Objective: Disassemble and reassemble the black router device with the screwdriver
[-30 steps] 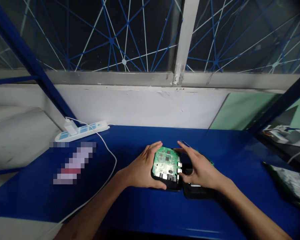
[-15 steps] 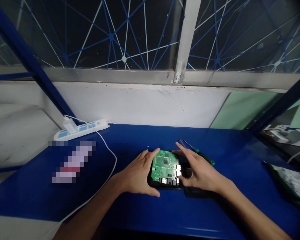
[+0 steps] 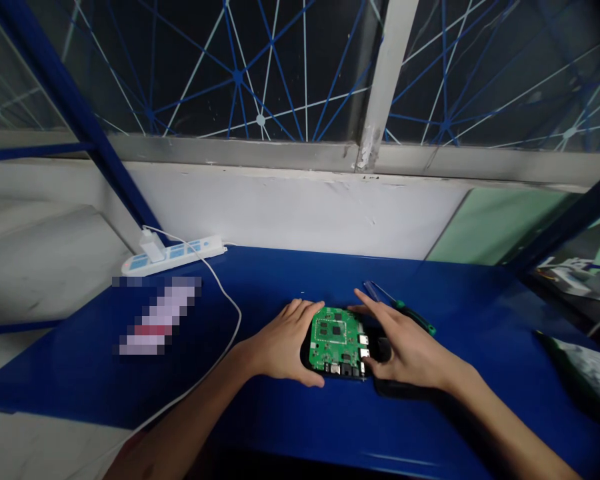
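A green circuit board (image 3: 334, 339) sits face up in a shallow black case (image 3: 307, 353) at the front middle of the table. Its silver ports line the right and near edges. My left hand (image 3: 286, 343) curves round the left side, fingers at the far corner and thumb by the near edge. At the right side, my right hand (image 3: 405, 343) holds the board between its thumb by the ports and its fingers at the far corner; the index finger is raised. A dark flat part (image 3: 397, 389) lies partly hidden beneath my right hand.
Behind my right hand lies a green-and-black screwdriver (image 3: 415, 316) beside a purple-handled tool (image 3: 371, 291). A white power strip (image 3: 195, 251) stands at the back left, its white cable (image 3: 234, 327) running forward past my left arm. A silvery bag (image 3: 580, 367) lies far right on the blue table (image 3: 280, 427).
The view has shifted slightly, so the scene sits a little farther right. Glare on the circuit board has lessened. Both hands keep nearly the same grip around it.
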The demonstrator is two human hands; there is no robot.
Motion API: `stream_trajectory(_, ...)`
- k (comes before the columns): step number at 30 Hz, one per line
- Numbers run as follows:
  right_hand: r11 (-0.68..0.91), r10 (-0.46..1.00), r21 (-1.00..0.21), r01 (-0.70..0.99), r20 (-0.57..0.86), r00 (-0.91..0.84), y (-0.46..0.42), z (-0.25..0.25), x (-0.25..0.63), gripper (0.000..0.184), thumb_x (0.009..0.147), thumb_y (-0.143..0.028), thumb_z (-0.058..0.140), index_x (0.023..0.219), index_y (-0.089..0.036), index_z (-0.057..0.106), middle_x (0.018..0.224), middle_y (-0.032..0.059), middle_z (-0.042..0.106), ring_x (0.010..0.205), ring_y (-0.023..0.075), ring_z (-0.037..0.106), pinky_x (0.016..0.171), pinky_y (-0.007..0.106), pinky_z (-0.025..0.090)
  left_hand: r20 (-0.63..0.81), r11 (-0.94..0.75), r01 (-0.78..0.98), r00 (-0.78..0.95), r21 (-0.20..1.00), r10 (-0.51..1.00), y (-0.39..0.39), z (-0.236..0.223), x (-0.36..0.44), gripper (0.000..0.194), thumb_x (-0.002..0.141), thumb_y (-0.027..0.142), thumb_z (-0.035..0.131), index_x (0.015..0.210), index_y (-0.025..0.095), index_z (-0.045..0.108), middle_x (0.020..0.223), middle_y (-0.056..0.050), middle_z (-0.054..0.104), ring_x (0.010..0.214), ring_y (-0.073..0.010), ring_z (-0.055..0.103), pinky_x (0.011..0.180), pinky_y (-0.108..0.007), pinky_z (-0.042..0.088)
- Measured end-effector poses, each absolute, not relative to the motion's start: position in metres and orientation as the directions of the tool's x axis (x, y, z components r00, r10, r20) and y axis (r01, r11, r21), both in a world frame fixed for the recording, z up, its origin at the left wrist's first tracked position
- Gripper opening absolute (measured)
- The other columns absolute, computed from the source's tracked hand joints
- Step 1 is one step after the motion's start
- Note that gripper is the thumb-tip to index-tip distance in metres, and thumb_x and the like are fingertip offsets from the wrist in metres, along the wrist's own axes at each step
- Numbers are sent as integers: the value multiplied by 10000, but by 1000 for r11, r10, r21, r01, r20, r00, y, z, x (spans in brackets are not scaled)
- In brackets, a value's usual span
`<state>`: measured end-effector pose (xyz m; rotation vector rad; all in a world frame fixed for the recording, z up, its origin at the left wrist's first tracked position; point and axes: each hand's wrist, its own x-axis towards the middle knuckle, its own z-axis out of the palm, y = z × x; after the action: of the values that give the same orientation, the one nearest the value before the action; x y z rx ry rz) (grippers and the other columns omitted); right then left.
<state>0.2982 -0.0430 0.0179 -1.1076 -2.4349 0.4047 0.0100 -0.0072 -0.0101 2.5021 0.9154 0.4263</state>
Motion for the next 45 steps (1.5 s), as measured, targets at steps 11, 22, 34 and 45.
stream_trajectory(11,593,790,-475,650,188,-584,-43,16,298,976,816,-263,653,1623,-249,103,1446,116,594,1336,337,555,1108,584,472,149,-696,497,749,519,646,-6,0,16,1045,486,562,889,1359,187,453,1299,-162,513,1231,-420,470,1066,-635,397)
stream_trajectory(22,547,815,-506,667,141,-562,-41,14,297,844,907,-302,610,1616,-274,153,1457,83,596,1351,305,559,1119,557,476,94,-710,535,765,458,637,-9,6,14,873,541,637,870,1235,209,559,1376,-163,491,1288,-443,430,1063,-646,397)
stream_trajectory(34,489,872,-315,813,207,-444,-36,22,327,714,970,-437,535,1598,-314,219,1331,102,676,1240,315,637,1018,544,543,39,-685,565,758,460,651,-11,13,14,951,540,699,848,1300,210,555,1411,-169,490,1359,-458,395,1143,-648,309)
stream_trajectory(45,495,865,-175,851,3,-502,-71,6,389,1265,590,-712,819,1609,-240,238,1583,203,410,1448,468,373,1134,650,397,50,-704,571,761,422,647,-13,19,14,975,526,740,850,1292,198,583,1452,-198,497,1437,-503,311,1165,-699,243)
